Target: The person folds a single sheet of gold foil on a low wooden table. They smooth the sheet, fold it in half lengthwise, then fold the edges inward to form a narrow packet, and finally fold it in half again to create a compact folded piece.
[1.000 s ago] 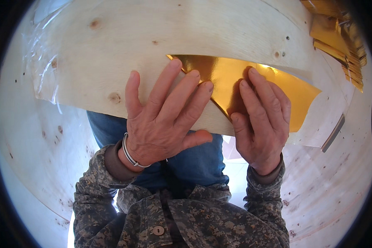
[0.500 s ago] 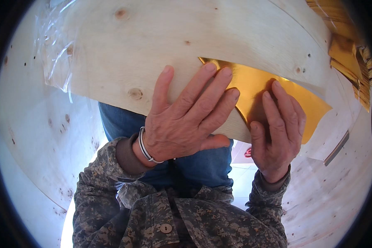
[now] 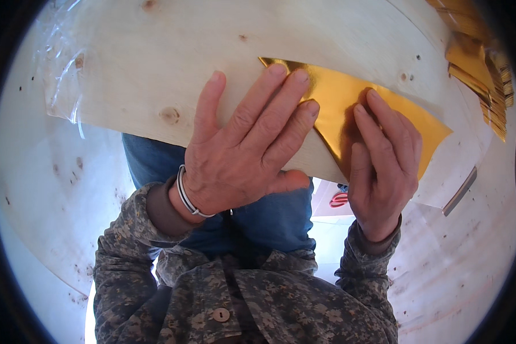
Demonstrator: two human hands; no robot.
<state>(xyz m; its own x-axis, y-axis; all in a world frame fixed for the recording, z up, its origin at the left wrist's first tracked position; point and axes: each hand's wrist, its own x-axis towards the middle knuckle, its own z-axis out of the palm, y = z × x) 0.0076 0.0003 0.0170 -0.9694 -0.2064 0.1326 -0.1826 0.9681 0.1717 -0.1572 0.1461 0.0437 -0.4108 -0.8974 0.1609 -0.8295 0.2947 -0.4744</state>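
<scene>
A shiny gold foil sheet [image 3: 335, 109] lies on the pale wooden board [image 3: 149, 63], its left end narrowing to a pointed corner. My left hand [image 3: 241, 140] is spread palm down. Its middle fingertips press on the sheet near that corner, while the thumb and little finger stand apart over the wood. Over the sheet's right part, my right hand [image 3: 390, 155] rests with fingers stretched out and fingertips on the foil. The right thumb lies along the sheet's near edge. Part of the sheet is hidden under both hands.
Gold folded pieces [image 3: 473, 63] are piled at the far right. Clear plastic film [image 3: 69, 69] hangs over the board's left end. Red-handled scissors [image 3: 339, 199] show below the board's near edge. A thin dark strip [image 3: 460, 192] lies at the right.
The whole view has shifted, so board, sheet and hands appear slightly further up and left. Both hands keep nearly the same pose on the foil. More of the red handles shows.
</scene>
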